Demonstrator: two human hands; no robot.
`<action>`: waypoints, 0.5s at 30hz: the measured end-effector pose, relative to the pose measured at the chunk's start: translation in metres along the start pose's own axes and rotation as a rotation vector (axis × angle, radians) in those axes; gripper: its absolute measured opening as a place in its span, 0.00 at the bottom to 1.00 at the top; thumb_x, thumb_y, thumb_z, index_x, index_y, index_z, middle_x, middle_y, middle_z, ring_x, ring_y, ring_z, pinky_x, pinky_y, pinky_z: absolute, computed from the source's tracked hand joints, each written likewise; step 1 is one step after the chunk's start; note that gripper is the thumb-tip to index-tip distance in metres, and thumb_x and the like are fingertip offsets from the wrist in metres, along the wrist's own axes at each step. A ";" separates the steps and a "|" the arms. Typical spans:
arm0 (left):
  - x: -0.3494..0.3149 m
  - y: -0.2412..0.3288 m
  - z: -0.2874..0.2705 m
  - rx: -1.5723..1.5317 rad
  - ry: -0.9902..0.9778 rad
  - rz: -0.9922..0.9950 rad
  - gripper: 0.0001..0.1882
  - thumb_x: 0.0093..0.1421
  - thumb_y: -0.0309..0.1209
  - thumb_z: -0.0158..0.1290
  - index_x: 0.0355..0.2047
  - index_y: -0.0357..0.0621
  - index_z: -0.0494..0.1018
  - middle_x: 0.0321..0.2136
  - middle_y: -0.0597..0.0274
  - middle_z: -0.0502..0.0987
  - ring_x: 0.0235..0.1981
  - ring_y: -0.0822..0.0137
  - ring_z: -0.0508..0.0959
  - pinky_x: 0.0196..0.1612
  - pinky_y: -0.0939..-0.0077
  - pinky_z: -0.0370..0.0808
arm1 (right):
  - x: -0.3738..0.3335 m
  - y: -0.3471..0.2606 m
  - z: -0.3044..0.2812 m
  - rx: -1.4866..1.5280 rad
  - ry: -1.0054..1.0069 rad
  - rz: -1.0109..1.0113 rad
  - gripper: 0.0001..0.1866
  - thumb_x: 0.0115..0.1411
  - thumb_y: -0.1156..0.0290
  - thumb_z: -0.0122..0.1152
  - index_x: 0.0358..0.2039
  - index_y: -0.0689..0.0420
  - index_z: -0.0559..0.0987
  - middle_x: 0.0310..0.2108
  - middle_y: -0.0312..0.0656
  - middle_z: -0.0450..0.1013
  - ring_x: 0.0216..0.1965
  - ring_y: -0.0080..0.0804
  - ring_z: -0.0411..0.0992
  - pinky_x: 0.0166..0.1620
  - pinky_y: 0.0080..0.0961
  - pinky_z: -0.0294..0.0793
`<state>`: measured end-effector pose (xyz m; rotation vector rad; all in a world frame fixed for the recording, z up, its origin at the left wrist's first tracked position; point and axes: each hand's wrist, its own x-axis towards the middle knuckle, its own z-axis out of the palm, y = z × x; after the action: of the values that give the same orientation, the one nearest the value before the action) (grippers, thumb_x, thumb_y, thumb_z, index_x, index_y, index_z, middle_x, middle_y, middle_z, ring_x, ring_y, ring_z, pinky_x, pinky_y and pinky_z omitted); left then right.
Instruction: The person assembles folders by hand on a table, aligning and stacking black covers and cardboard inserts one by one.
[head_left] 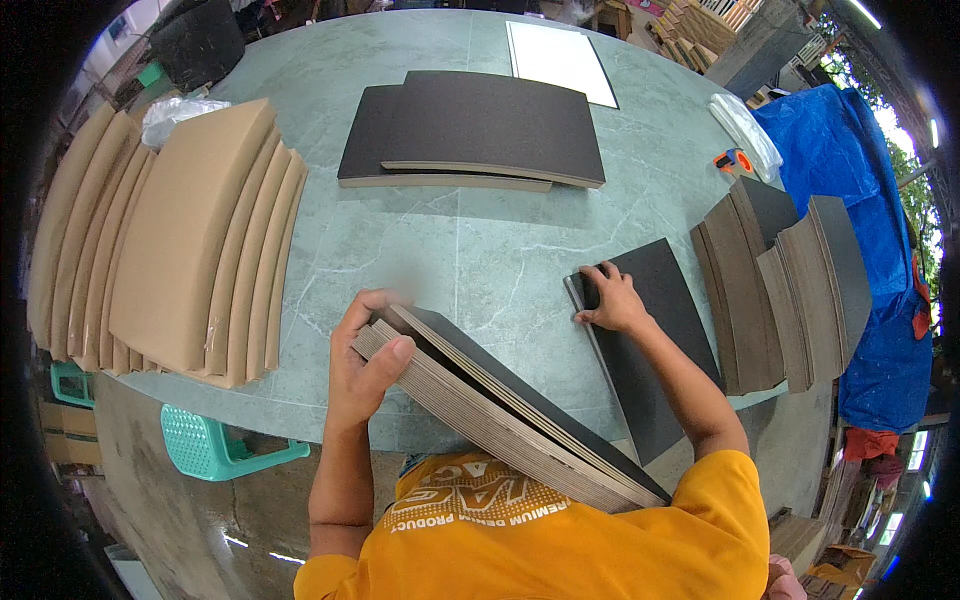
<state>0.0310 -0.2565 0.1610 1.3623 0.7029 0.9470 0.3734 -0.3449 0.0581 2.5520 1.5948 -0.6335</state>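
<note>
At the near side of the pale green, marble-patterned table (480, 260), the left hand (372, 345) is gripping the far end of a thick, slanting stack of rectangular black-faced sheets (510, 430) with grey-brown cut edges, its thumb pressing one side and its fingers curling round the other. The stack's low end is apparently resting against the orange-yellow cloth shirt (560, 540), and a dark gap is showing between its thin upper layer and the thicker bundle below. The right hand (610, 298) is touching the far left corner of a thin, flat, rectangular black-faced block (640, 380), which is lying on the table; thumb and fingers are standing apart, but whether they are pinching the edge I cannot tell.

Good handling is probably calling for a firm left grip spanning both layers, since the gap is leaving the upper one free to slide. The right fingertips should be bearing evenly, sparing the corner from bending.
</note>
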 end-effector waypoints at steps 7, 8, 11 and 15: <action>0.002 0.000 0.001 0.008 0.001 0.015 0.22 0.48 0.42 0.56 0.37 0.38 0.68 0.27 0.67 0.69 0.31 0.76 0.68 0.35 0.82 0.65 | 0.003 0.001 -0.002 0.019 -0.002 0.015 0.45 0.34 0.61 0.73 0.55 0.41 0.61 0.59 0.51 0.49 0.55 0.59 0.54 0.55 0.46 0.62; 0.002 0.000 0.002 0.014 0.003 0.024 0.22 0.48 0.42 0.56 0.37 0.38 0.68 0.27 0.67 0.69 0.31 0.76 0.68 0.35 0.82 0.65 | 0.003 0.000 -0.001 -0.003 -0.009 0.020 0.45 0.34 0.61 0.73 0.55 0.40 0.61 0.59 0.51 0.49 0.55 0.59 0.54 0.55 0.46 0.62; 0.001 0.001 0.000 0.002 -0.010 -0.001 0.22 0.48 0.42 0.56 0.37 0.38 0.68 0.27 0.67 0.70 0.31 0.76 0.68 0.35 0.81 0.65 | 0.004 -0.001 0.000 -0.028 -0.019 0.015 0.44 0.34 0.62 0.72 0.54 0.40 0.61 0.59 0.52 0.49 0.55 0.60 0.54 0.54 0.47 0.62; 0.001 0.002 0.002 0.005 0.013 0.007 0.22 0.47 0.42 0.56 0.37 0.39 0.68 0.27 0.67 0.69 0.30 0.76 0.68 0.35 0.81 0.65 | 0.004 0.004 -0.005 0.028 -0.022 -0.029 0.43 0.35 0.62 0.70 0.54 0.38 0.62 0.58 0.53 0.50 0.54 0.62 0.54 0.53 0.47 0.63</action>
<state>0.0331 -0.2570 0.1636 1.3652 0.7108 0.9607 0.3801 -0.3417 0.0608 2.5366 1.6310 -0.6894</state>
